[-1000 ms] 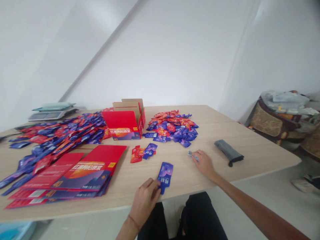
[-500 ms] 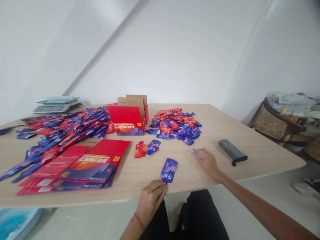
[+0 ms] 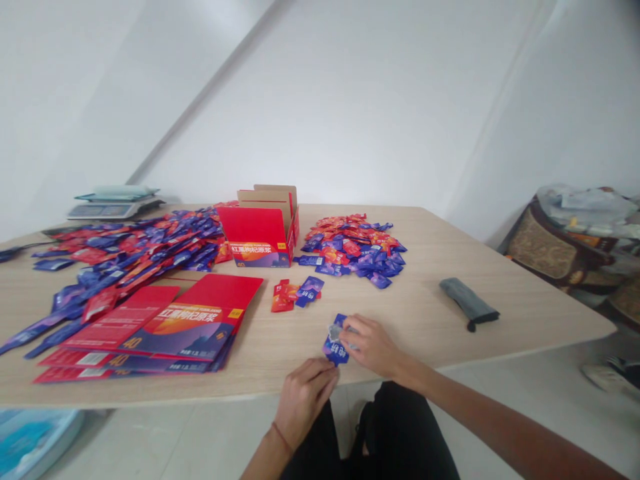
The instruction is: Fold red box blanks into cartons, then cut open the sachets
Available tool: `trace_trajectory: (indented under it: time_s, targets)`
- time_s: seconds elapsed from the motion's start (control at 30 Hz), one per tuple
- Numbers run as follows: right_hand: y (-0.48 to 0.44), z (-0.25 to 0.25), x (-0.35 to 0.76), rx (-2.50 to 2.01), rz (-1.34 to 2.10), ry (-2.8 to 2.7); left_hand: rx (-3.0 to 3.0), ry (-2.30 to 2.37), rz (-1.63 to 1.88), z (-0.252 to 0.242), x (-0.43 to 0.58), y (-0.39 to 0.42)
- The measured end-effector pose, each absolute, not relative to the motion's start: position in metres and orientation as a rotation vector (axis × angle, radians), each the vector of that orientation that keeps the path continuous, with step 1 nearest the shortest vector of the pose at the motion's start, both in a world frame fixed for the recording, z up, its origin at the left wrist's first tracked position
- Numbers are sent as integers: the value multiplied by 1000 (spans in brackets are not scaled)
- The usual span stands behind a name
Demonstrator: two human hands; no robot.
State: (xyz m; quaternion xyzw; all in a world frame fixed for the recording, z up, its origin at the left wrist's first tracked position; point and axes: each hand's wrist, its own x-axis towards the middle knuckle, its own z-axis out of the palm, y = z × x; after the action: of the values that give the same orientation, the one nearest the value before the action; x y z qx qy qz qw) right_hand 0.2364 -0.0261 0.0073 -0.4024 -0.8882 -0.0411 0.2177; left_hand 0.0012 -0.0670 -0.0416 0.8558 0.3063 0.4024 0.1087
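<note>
A purple sachet (image 3: 338, 355) lies flat on the table near its front edge. My left hand (image 3: 306, 395) is closed, with its fingertips pinching the sachet's bottom end. Over the sachet's upper part, my right hand (image 3: 373, 345) grips a small crumpled-looking grey piece (image 3: 334, 331); its exact kind is unclear. That grey piece and the fingers cover part of the sachet's face. Just beyond, a few red sachets (image 3: 283, 297) and purple sachets (image 3: 309, 291) lie in a small group.
Flattened red boxes (image 3: 200, 320) are stacked at left, before a large sachet pile (image 3: 150, 250). An open red box (image 3: 255, 233) stands behind, beside a smaller sachet pile (image 3: 357, 247). A grey pouch (image 3: 467, 300) lies right; a scale (image 3: 107, 210) sits far left.
My right hand has moved left with the grey piece, from bare table onto the upper part of the purple sachet. My left hand keeps its hold on the bottom end.
</note>
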Motion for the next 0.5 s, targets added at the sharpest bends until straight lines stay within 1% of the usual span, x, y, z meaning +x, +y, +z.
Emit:
trace_trajectory:
  time_s: [0.17,0.5]
  targets:
    - [-28,-7,219,-1082,-175,-2722,2518,910,1160,-40,1,-68]
    - [-23,-9,215,-1197,-181,-2693,2500,896,1192,-39,2,-67]
